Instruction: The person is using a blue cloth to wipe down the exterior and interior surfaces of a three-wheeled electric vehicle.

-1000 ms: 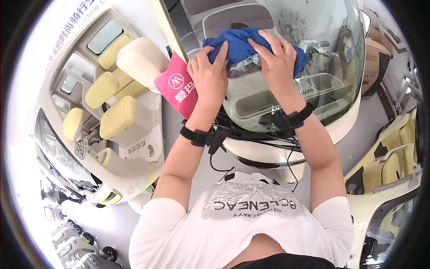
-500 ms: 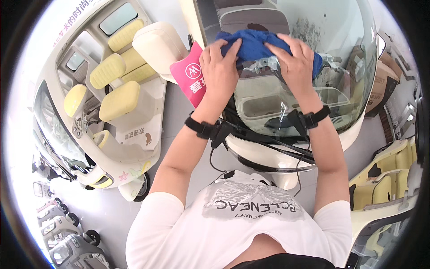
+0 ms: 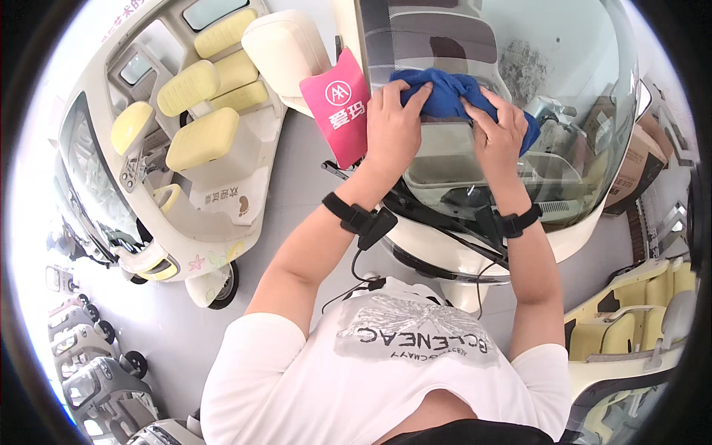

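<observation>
A bunched blue cloth (image 3: 445, 93) lies against the curved windshield (image 3: 512, 174) of a small cream vehicle. My left hand (image 3: 394, 122) grips the cloth's left end, thumb and fingers bent onto it. On its right part, my right hand (image 3: 500, 137) presses with curled fingers, some fingertips hidden in the folds. Both wrists wear black straps with small black boxes and cables. Close beside my left hand hangs a pink sign (image 3: 337, 111). Below my hands, a black wiper (image 3: 437, 222) runs along the base of the glass.
An open-sided cream vehicle with yellow seats (image 3: 204, 139) stands at left. Several small wheeled vehicles (image 3: 104, 389) line the lower left. At right are a cardboard box (image 3: 638, 163) and another vehicle with a yellow interior (image 3: 630, 326). Grey floor (image 3: 293, 215) runs between the vehicles.
Both hands and the cloth appear slightly lower in the picture, my left hand also further right. The whole view has shifted a little. Both hands keep their grip on the cloth.
</observation>
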`<state>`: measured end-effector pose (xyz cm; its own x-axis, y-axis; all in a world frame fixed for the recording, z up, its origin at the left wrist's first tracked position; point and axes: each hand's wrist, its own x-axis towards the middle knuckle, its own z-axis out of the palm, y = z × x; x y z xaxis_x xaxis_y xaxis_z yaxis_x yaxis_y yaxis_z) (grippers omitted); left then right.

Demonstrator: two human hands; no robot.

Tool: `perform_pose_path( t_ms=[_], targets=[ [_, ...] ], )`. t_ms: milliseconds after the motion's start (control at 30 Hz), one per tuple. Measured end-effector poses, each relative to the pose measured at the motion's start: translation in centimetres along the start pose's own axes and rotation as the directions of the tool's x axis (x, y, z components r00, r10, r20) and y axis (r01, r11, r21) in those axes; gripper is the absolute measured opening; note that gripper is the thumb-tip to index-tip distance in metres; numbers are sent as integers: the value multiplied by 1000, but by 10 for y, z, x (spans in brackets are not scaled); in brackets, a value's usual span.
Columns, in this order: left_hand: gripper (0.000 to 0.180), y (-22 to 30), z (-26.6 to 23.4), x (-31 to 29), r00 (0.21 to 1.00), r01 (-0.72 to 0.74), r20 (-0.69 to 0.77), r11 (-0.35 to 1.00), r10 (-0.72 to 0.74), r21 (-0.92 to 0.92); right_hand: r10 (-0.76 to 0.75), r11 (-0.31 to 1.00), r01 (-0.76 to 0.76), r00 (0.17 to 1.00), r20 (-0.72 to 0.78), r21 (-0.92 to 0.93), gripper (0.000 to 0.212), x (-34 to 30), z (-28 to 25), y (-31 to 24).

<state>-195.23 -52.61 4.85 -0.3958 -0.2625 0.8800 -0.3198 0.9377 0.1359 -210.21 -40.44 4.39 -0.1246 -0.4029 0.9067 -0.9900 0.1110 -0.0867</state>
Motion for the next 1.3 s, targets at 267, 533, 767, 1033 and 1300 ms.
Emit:
perform_pose_path(
  t_ms=[267,533,767,1033,1300],
  targets=[
    [44,9,-57,-47,974,48,225,965,12,-257,158,971,-202,945,286,131,36,-16,-54,-38],
    [55,-69,-131,-42,991,-65,-130,981,41,-184,158,861,-263,952,263,436,32,5,-35,-152],
    [53,-183,-169,-27,984,-67,-176,984,37,-166,95,933,-142,983,155,331,39,40,49,-244],
    [51,-265,-133,70,904,-226,-406,958,137,-179,213,960,-184,969,-123,212,41,114,139,-277],
    [57,-277,-80,17,953,-157,-296,942,66,-296,264,963,-259,961,-81,72,46,54,210,-265]
  ],
)
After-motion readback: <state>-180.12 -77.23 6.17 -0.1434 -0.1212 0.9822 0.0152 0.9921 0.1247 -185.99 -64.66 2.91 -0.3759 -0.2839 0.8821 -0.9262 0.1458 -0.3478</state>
